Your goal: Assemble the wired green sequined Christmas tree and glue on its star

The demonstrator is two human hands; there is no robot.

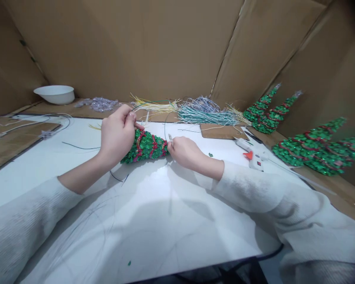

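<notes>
A green sequinned cone tree with red bead garland [148, 146] lies on its side across the white tabletop [154, 221]. My left hand [117, 134] grips its narrow upper end, fingers closed around it. My right hand [185, 152] holds the wide base end and pinches a small pale tool or wire tip [170, 137] that sticks up beside the base. A thin dark wire [79, 147] trails on the table left of the tree.
Bundles of yellow wires [156, 105] and teal and lilac wires [205, 112] lie at the back. A white bowl [55, 94] sits far left. A white glue gun [253, 154] lies right. Finished green trees [264, 110] [313, 146] lie along the right. Cardboard walls surround the table.
</notes>
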